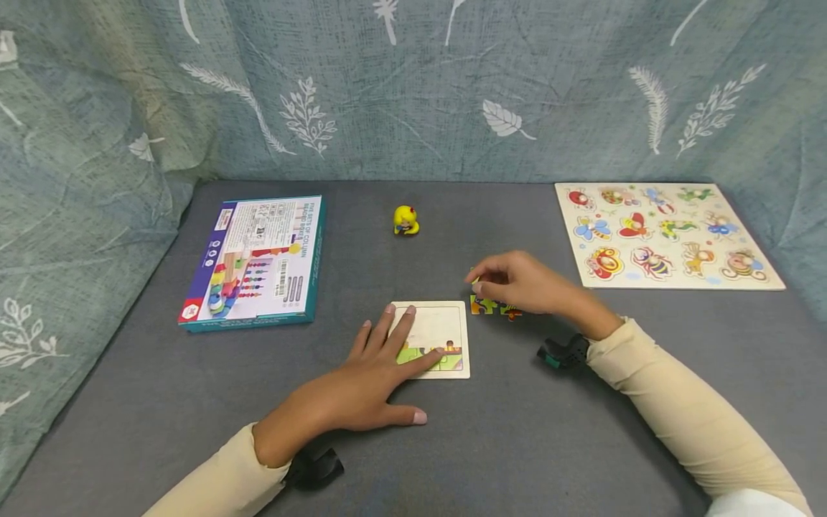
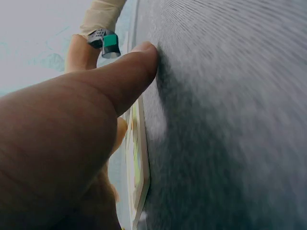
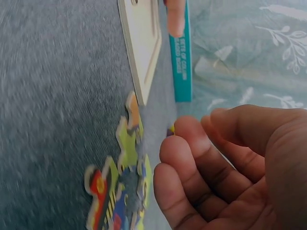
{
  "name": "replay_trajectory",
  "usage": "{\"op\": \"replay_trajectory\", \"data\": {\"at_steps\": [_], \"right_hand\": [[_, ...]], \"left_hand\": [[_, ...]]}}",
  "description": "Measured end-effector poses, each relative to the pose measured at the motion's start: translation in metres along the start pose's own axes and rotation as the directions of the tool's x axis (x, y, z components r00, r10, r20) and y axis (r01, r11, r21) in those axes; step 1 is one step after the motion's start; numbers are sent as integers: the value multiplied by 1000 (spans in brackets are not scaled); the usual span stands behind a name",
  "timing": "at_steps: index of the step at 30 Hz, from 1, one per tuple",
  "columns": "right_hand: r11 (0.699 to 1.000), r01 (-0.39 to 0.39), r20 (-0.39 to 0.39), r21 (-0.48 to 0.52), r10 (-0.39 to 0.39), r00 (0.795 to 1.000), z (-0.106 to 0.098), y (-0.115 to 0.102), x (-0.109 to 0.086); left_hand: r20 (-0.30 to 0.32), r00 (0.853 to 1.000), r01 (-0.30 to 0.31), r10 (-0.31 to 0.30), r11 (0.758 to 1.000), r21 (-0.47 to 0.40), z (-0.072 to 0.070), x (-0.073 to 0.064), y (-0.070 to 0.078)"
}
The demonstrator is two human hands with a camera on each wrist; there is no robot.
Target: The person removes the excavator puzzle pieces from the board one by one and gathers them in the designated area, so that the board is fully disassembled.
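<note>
My left hand (image 1: 371, 370) lies spread over a small wooden puzzle tray (image 1: 460, 316), its straight fingers on the frame and the picture. Green pieces (image 1: 449, 362) fill the tray's lower part; bare pale wood shows above. Just past the tray's right edge, my right hand (image 1: 520, 283) pinches a small yellowish puzzle piece (image 1: 477, 280) between thumb and index finger, mostly hidden by the fingertips. In the right wrist view its other fingers are curled. Loose colourful puzzle pieces (image 1: 484, 306) lie below that hand, partly covered by it; several show in the right wrist view (image 3: 127, 143).
A boxed toy set (image 1: 258, 266) lies at the left. A small yellow figurine (image 1: 405, 220) stands behind the tray. At the back right is a large insect picture board (image 1: 659, 237). Leaf-patterned cloth (image 1: 413, 93) hangs behind the grey table surface (image 1: 491, 445).
</note>
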State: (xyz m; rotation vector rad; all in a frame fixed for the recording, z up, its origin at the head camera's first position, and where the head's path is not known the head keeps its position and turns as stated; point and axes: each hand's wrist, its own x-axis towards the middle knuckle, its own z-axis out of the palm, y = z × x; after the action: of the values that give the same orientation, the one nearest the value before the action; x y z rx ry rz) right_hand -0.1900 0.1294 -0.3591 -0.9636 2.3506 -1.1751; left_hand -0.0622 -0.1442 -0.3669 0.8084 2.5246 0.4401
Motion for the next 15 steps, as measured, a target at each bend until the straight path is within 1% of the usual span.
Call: {"op": "replay_trajectory", "data": {"at_steps": [5, 10, 15], "right_hand": [[999, -2, 31, 48, 0, 1000, 4, -3, 1], [996, -3, 58, 89, -2, 998, 11, -6, 3], [991, 2, 62, 132, -10, 998, 19, -12, 7]], "left_hand": [[5, 999, 33, -33, 999, -1, -2, -9, -4], [35, 999, 38, -37, 999, -23, -2, -15, -6], [68, 997, 43, -41, 999, -23, -1, -19, -5]]}}
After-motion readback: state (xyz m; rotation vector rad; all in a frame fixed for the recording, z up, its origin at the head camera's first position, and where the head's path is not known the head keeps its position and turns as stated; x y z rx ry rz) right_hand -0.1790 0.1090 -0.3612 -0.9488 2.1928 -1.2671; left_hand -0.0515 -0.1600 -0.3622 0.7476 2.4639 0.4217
